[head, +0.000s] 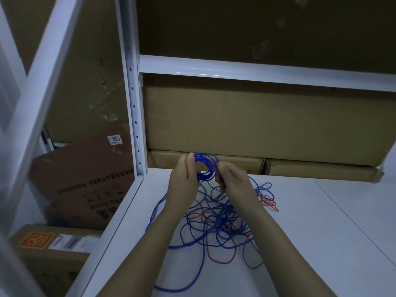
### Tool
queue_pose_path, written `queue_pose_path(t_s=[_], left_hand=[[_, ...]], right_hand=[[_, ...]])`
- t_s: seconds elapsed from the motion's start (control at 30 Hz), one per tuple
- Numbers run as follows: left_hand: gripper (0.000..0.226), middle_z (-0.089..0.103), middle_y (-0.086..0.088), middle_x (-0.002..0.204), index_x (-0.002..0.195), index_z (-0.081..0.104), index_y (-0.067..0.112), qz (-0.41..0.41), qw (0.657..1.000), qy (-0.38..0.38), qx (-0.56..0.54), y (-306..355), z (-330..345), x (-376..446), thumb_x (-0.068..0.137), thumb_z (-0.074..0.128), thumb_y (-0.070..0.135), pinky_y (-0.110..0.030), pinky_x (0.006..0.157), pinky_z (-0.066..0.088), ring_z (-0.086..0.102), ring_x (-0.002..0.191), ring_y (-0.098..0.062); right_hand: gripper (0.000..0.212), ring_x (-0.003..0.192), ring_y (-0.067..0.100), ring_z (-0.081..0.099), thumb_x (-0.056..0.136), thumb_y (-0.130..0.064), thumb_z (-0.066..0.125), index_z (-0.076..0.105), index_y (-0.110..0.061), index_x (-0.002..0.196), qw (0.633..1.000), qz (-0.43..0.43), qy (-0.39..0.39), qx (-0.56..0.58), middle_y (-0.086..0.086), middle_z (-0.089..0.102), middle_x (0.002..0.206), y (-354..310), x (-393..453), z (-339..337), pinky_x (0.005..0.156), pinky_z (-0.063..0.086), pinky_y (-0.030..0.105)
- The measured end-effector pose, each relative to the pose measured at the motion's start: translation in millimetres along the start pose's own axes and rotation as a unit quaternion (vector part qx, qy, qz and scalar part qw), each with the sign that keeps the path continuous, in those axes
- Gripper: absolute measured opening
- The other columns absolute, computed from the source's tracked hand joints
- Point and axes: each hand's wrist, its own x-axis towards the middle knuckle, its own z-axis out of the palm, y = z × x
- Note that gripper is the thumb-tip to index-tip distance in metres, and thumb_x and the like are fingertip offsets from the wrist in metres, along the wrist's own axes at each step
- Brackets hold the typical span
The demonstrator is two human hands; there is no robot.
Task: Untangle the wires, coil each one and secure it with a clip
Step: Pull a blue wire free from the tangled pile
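Blue wire coil (206, 167) pinched between raised left hand (184, 179) and right hand (230, 181).

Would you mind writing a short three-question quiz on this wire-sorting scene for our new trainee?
1. True or false: the blue coil is held up between the left hand and the right hand.
2. What colour are the wires in the tangled heap on the white shelf?
A. blue and red
B. green and yellow
C. black only
3. Fill in: stacked behind the hands, at the back of the shelf, are cardboard ____.

Key: 1 true; 2 A; 3 boxes.
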Motion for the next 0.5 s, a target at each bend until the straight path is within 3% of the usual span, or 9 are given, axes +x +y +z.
queue_pose_path(t_s=[0.13,0.2,0.3,0.33,0.43,0.5], left_hand=[[0.033,0.048,-0.002,0.065,0.075,0.044,0.019,0.011,1.000,0.030,-0.003,1.5,5.2,-0.5,0.104,0.031,0.026,-0.043,0.059,0.041,0.044,0.057,-0.014],[0.032,0.049,-0.002,0.067,0.076,0.044,0.021,0.019,0.999,0.041,-0.001,0.2,7.5,-0.3,0.104,0.030,0.024,-0.039,0.060,0.040,0.044,0.057,-0.011],[0.030,0.048,-0.002,0.066,0.077,0.042,0.024,0.036,0.998,0.059,0.007,-4.0,8.9,-0.3,0.104,0.029,0.022,-0.040,0.058,0.040,0.043,0.057,-0.012],[0.030,0.048,-0.001,0.066,0.077,0.042,0.025,0.038,0.997,0.064,0.008,-5.4,8.8,0.2,0.105,0.029,0.021,-0.038,0.057,0.040,0.043,0.057,-0.011],[0.030,0.049,0.002,0.064,0.077,0.042,0.026,0.041,0.996,0.078,0.002,-5.6,8.9,1.5,0.105,0.030,0.021,-0.024,0.050,0.037,0.045,0.053,-0.007],[0.030,0.049,0.002,0.064,0.078,0.042,0.025,0.032,0.997,0.074,-0.004,-5.6,9.3,2.1,0.105,0.029,0.024,-0.024,0.050,0.037,0.044,0.053,-0.007]], right_hand=[[0.035,0.062,0.009,0.047,0.103,-0.020,0.039,0.061,-0.002,0.083,0.999,-0.003,0.045,0.023,0.008,0.055,0.067,-0.5,-1.6,12.8,0.061,0.038,0.025],[0.034,0.068,0.016,0.055,0.103,-0.019,0.037,0.064,-0.006,0.087,0.998,0.005,0.059,0.029,0.016,0.063,0.078,0.1,-1.5,17.8,0.065,0.042,0.031],[0.039,0.075,0.027,0.060,0.105,-0.022,0.029,0.063,-0.006,0.093,0.998,0.012,0.052,0.024,0.015,0.066,0.085,-1.2,-1.1,22.1,0.070,0.047,0.041],[0.039,0.075,0.024,0.060,0.105,-0.023,0.029,0.063,-0.007,0.094,0.999,0.008,0.046,0.021,0.013,0.067,0.085,-2.9,-1.4,23.3,0.071,0.047,0.039],[0.034,0.068,0.002,0.059,0.104,-0.028,0.033,0.063,-0.013,0.099,0.999,-0.028,0.026,-0.005,-0.005,0.064,0.078,-6.5,-2.4,27.4,0.065,0.044,0.018],[0.028,0.066,-0.004,0.057,0.103,-0.027,0.037,0.062,-0.016,0.100,0.998,-0.045,0.028,-0.019,-0.012,0.061,0.073,-6.2,-1.8,31.2,0.064,0.042,0.013]])
